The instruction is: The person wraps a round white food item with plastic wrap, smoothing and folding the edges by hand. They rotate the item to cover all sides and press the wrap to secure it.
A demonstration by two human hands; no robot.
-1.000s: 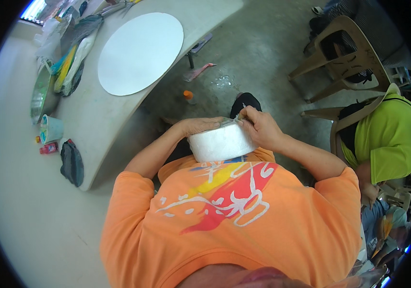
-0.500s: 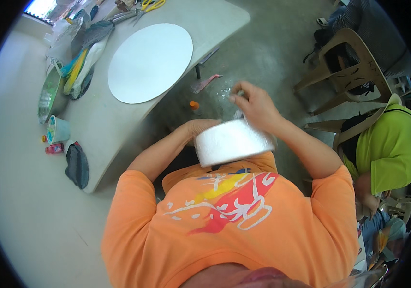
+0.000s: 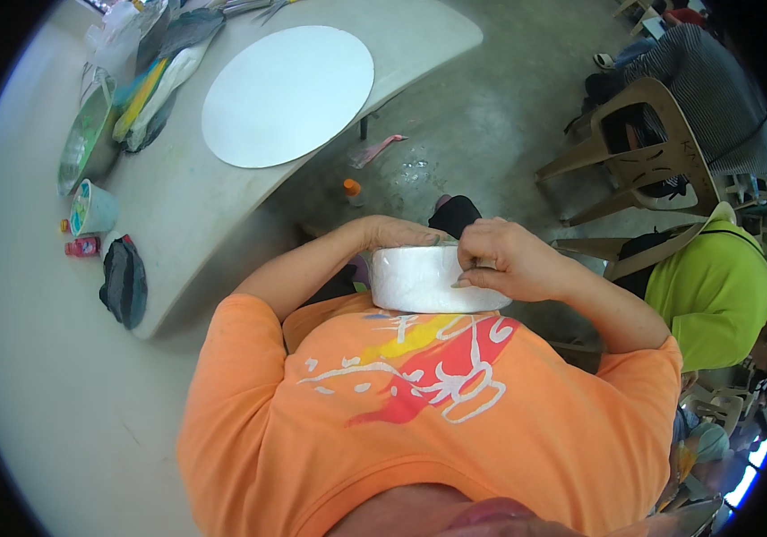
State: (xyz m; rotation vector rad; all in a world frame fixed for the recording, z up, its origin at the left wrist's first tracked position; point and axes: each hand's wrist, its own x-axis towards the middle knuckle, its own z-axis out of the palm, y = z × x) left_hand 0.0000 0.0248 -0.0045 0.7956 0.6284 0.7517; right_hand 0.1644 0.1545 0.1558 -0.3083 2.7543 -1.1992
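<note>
A thick white round block point(image 3: 415, 282), with what looks like clear film on it, rests against my lap below the orange shirt's chest. My left hand point(image 3: 398, 233) lies along the block's far left rim, fingers partly hidden behind it and closed round it. My right hand point(image 3: 495, 259) grips the right part of the block, its fingers curled at the top edge and side.
At left, a pale table point(image 3: 415, 40) carries a white disc point(image 3: 287, 95), plastic bags, a green tray point(image 3: 83, 139), a tub point(image 3: 94, 208) and a dark bundle point(image 3: 124, 282). On the floor lies an orange-capped bottle point(image 3: 353, 191). Seated people and plastic chairs point(image 3: 634, 152) are at right.
My right hand rose off the block half a second ago and has since come back down onto its right side. The block appears slightly farther right, and the camera's view has shifted.
</note>
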